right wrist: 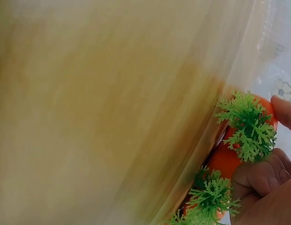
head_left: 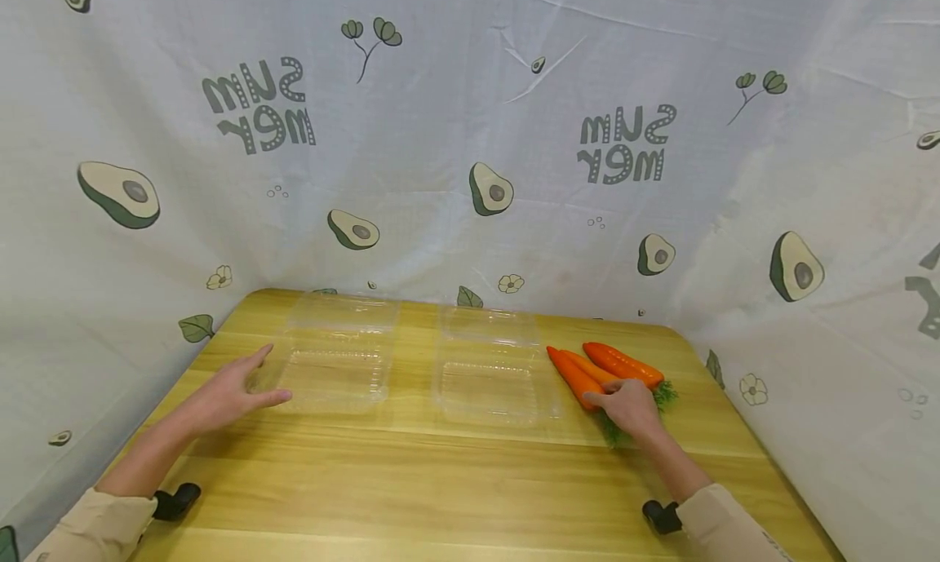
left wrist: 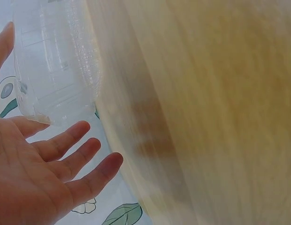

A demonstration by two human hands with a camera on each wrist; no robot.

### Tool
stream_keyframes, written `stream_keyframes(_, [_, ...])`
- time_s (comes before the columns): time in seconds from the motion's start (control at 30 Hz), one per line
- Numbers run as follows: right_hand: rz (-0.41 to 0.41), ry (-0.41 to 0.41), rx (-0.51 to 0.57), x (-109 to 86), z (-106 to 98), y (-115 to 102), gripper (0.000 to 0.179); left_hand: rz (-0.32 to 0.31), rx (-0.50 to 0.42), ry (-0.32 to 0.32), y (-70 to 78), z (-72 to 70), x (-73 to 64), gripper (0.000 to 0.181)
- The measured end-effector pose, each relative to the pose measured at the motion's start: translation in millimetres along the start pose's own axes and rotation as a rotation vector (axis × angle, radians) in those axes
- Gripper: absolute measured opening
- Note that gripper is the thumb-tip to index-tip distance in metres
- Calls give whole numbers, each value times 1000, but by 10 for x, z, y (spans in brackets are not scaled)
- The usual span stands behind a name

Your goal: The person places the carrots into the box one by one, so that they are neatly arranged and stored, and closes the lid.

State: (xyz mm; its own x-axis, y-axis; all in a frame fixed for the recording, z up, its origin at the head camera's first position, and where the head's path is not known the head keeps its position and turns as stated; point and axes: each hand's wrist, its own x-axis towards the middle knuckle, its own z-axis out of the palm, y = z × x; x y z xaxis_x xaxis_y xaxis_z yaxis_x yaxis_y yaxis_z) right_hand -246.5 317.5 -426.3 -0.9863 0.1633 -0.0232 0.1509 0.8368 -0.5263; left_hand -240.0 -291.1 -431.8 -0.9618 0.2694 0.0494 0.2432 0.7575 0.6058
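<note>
Three orange carrots with feathery green tops lie in a bunch at the table's right. My right hand (head_left: 630, 405) grips the leftmost carrot (head_left: 571, 376) near its leafy end, thumb on one side and curled fingers on the other. Its green top (right wrist: 248, 125) shows between thumb and fingers in the right wrist view. Close by are the middle carrot (head_left: 593, 366) and the right carrot (head_left: 624, 364). At the left, my left hand (head_left: 228, 395) has its fingers spread beside the left edge of a clear plastic clamshell box (head_left: 334, 380), whose lid (head_left: 343, 311) is folded back.
A second clear clamshell box (head_left: 488, 392), also with its lid back, stands between the first box and the carrots. The wooden table (head_left: 411, 488) meets a printed cloth (head_left: 441, 138) at the back and sides. Black wrist mounts (head_left: 176, 502) sit at both cuffs.
</note>
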Motion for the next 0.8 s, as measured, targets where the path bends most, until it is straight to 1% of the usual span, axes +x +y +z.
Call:
stream_keyframes(0.27, [10, -17, 60, -23, -67, -20, 61, -7, 0, -6, -14, 3, 5, 99])
stream_keyframes(0.47, [-21, -31, 59, -17, -149, -41, 61, -5, -2, -9, -12, -13, 4, 99])
stream_keyframes(0.63, [-41, -41, 78, -9, -215, -98, 60, 4, -1, -8, -9, -27, 4, 98])
stream_keyframes(0.8, [-30, -62, 103, 7, -287, -187, 64, 5, -2, -10, -1, -43, 3, 98])
